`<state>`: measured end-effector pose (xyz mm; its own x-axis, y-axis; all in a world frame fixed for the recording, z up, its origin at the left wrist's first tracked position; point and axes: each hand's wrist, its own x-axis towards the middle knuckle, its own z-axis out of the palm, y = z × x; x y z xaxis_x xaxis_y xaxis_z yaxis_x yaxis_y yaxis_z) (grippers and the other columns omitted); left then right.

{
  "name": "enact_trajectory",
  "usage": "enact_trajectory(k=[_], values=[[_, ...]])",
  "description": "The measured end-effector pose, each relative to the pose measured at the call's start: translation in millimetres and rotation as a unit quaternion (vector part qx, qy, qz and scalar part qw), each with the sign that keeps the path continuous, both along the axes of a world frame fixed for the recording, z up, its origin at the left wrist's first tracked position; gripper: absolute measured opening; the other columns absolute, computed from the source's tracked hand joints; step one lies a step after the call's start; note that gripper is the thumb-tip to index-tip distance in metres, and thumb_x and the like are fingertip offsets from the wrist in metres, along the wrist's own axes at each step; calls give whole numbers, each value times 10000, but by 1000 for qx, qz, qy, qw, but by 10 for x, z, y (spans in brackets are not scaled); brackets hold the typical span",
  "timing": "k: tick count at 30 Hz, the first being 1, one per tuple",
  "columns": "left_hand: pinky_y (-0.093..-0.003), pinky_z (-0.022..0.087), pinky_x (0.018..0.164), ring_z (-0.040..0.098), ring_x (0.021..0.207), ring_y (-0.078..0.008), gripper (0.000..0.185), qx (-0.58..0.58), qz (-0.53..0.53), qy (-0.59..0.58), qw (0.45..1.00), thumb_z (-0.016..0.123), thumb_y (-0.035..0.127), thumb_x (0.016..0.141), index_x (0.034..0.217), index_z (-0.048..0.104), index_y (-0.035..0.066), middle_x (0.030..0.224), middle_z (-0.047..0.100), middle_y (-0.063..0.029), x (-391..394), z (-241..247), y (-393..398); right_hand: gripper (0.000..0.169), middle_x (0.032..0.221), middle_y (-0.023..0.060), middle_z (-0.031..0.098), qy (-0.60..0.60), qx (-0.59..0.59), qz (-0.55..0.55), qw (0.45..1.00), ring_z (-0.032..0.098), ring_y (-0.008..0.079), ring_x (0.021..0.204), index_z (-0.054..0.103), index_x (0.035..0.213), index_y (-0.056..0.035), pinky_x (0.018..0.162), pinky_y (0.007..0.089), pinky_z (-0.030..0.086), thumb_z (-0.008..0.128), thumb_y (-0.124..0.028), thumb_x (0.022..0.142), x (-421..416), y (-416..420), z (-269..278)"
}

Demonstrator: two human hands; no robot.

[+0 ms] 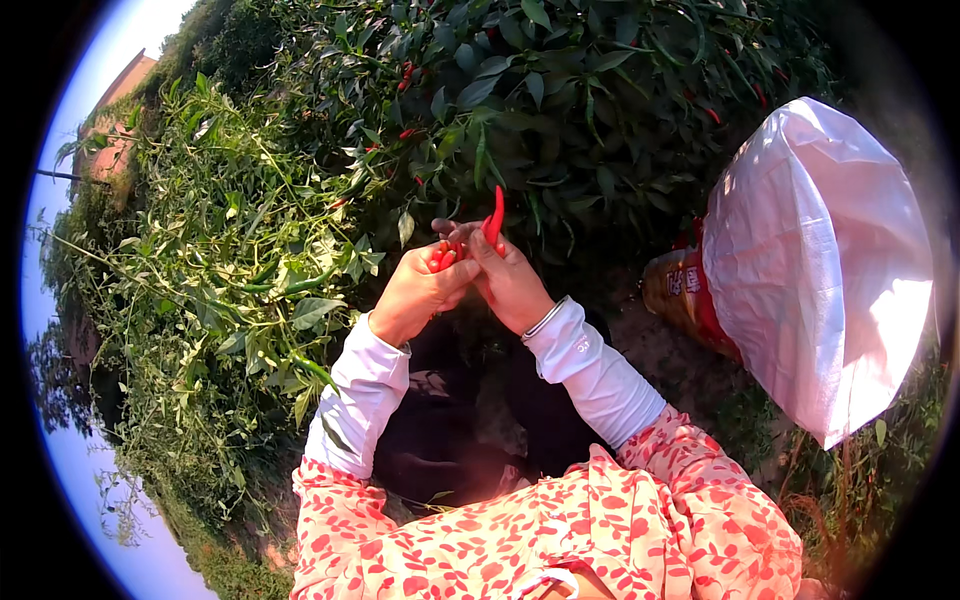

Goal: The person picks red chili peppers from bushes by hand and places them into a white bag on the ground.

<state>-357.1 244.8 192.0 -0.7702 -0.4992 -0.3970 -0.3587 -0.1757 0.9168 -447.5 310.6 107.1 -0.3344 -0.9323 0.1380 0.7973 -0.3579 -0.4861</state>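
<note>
My left hand (420, 289) is closed around several red chili peppers (442, 257), whose ends poke out by the thumb. Touching it, my right hand (512, 285) pinches a long red chili pepper (496, 214) between thumb and fingers, its tip pointing up. The two hands meet in front of the chili plants (480, 90), where green pods and a few red ones hang among dark leaves. How many peppers lie inside each palm is hidden by the fingers.
To the right stands a white woven sack (780, 247) with its mouth gaping and its printed lower part (686, 289) bearing writing. Sunlit leafy plants (225, 247) crowd the left side, one branch with green chilies (307, 283) near my left forearm. Bare soil (645, 345) shows beside the sack.
</note>
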Motion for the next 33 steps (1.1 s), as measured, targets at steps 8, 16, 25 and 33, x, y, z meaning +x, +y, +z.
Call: enact_trajectory(k=[8, 16, 25, 33], values=[[-169, 304, 455, 429, 535, -27, 236, -140, 21, -25, 990, 686, 200, 784, 918, 584, 36, 705, 555, 15, -13, 39, 60, 295, 1140, 75, 533, 110, 25, -75, 991, 534, 134, 975, 518, 933, -30, 863, 283, 431, 415, -306, 951, -10, 54, 89], [-159, 312, 489, 433, 569, -13, 178, -136, 28, 27, 990, 671, 132, 773, 897, 589, 35, 691, 541, 43, -36, 57, 125, 313, 1088, 77, 544, -127, -66, -17, 990, 536, 164, 974, 482, 868, -63, 866, 301, 429, 387, -351, 949, 21, 6, 94], [-157, 298, 480, 407, 541, -9, 129, -179, -27, 23, 983, 658, 103, 778, 856, 587, 29, 660, 521, 52, 9, -31, 27, 281, 1154, 64, 534, -275, -166, 99, 942, 513, 218, 1077, 490, 856, -83, 923, 365, 419, 395, -333, 941, -16, 14, -2], [-162, 281, 443, 393, 500, -20, 147, -64, 65, -3, 996, 640, 117, 805, 906, 574, 34, 663, 524, 25, -38, -45, 39, 255, 1190, 26, 525, -264, -137, 71, 952, 490, 187, 1101, 495, 877, -125, 911, 336, 392, 413, -360, 933, -48, -40, -58]])
